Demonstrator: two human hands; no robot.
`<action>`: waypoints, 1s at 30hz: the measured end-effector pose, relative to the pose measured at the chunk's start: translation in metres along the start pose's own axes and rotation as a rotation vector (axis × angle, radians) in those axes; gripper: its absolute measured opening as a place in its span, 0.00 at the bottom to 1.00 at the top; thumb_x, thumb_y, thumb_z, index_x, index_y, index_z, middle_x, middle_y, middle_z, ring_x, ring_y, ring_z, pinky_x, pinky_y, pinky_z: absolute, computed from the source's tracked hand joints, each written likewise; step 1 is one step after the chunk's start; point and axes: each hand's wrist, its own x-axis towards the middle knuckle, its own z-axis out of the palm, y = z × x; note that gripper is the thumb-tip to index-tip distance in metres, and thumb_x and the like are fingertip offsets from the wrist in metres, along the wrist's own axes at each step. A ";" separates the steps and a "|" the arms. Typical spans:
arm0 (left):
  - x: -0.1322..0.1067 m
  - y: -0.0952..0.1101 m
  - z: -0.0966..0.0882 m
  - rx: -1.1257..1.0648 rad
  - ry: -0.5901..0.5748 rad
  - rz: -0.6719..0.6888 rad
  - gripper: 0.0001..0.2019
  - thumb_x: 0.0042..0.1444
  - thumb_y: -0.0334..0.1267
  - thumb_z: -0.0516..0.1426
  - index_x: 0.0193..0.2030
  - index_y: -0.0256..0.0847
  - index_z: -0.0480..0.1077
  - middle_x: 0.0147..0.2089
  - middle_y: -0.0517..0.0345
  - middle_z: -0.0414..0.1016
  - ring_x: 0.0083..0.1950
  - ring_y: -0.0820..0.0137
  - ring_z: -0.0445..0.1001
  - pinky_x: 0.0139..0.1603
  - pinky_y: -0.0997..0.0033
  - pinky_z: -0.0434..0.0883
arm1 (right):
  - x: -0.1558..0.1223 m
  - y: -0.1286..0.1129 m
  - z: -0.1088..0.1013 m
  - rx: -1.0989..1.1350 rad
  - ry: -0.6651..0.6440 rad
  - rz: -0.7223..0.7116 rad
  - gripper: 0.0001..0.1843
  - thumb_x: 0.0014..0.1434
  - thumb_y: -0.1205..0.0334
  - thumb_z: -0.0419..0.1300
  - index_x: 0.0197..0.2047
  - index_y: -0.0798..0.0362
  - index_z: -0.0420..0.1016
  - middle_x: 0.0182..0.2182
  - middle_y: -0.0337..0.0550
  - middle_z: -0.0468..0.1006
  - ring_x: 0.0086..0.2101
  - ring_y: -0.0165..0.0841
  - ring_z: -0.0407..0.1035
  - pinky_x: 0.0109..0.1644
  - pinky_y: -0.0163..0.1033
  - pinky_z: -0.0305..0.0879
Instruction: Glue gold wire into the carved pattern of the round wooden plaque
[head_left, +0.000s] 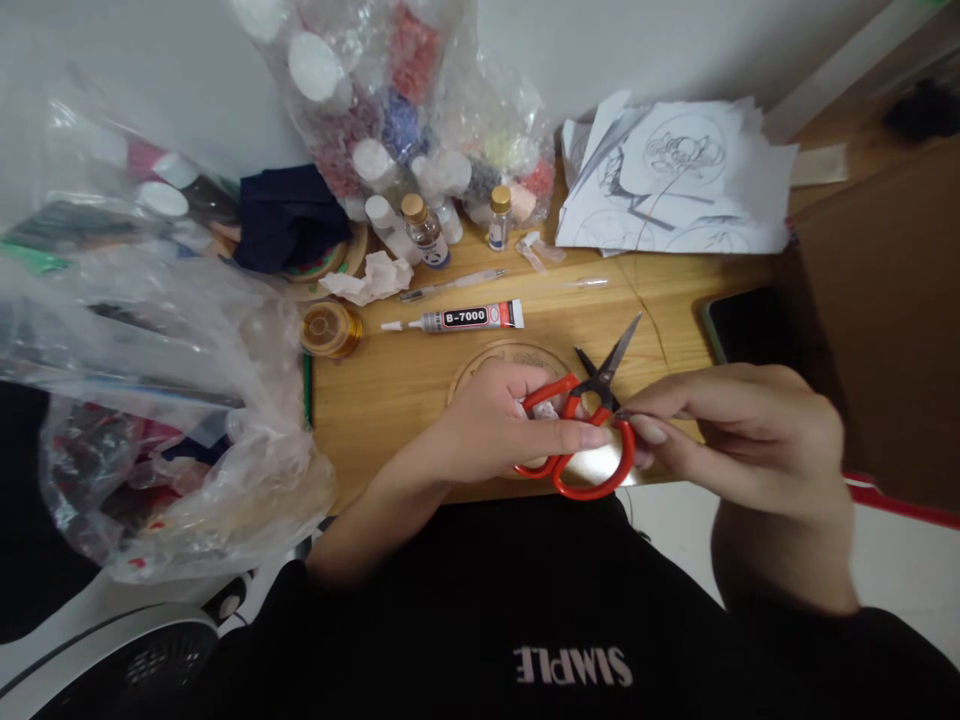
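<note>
My left hand point(499, 425) is closed around the red handles of a small pair of scissors point(592, 410), whose dark blades point up and right and stand slightly apart. My right hand point(739, 430) is closed in a pinch beside the red handle loop, its fingertips touching it; something thin may be between the fingers, too small to make out. Both hands hover over a round wooden hoop point(517, 357) on the wooden table point(390, 385).
A B-7000 glue tube point(469, 318), a gold thread spool point(330, 328), small bottles point(424, 230) and bagged beads point(405, 110) lie behind. Sketch papers point(675, 180) and a dark phone point(742, 325) sit to the right. A large plastic bag point(150, 380) fills the left.
</note>
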 end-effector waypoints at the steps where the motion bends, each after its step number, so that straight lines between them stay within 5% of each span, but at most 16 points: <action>1: 0.000 0.000 0.001 -0.001 0.001 0.004 0.16 0.44 0.41 0.68 0.23 0.36 0.65 0.20 0.69 0.59 0.23 0.82 0.55 0.22 0.80 0.53 | -0.001 0.000 0.001 0.012 0.011 0.008 0.06 0.60 0.71 0.61 0.33 0.52 0.72 0.22 0.34 0.77 0.22 0.23 0.71 0.23 0.28 0.63; 16: 0.001 -0.002 0.002 0.106 0.045 0.007 0.12 0.47 0.41 0.64 0.25 0.37 0.67 0.21 0.67 0.60 0.24 0.80 0.56 0.23 0.79 0.53 | -0.005 0.003 0.008 0.077 0.086 0.115 0.06 0.58 0.69 0.64 0.30 0.53 0.73 0.20 0.33 0.75 0.18 0.21 0.66 0.20 0.27 0.59; 30: 0.003 -0.003 0.004 0.029 -0.035 -0.040 0.13 0.46 0.41 0.65 0.24 0.37 0.66 0.21 0.67 0.60 0.24 0.81 0.57 0.23 0.78 0.53 | -0.006 0.008 0.011 0.276 0.095 0.160 0.09 0.59 0.70 0.61 0.27 0.53 0.74 0.19 0.34 0.75 0.18 0.22 0.66 0.20 0.27 0.60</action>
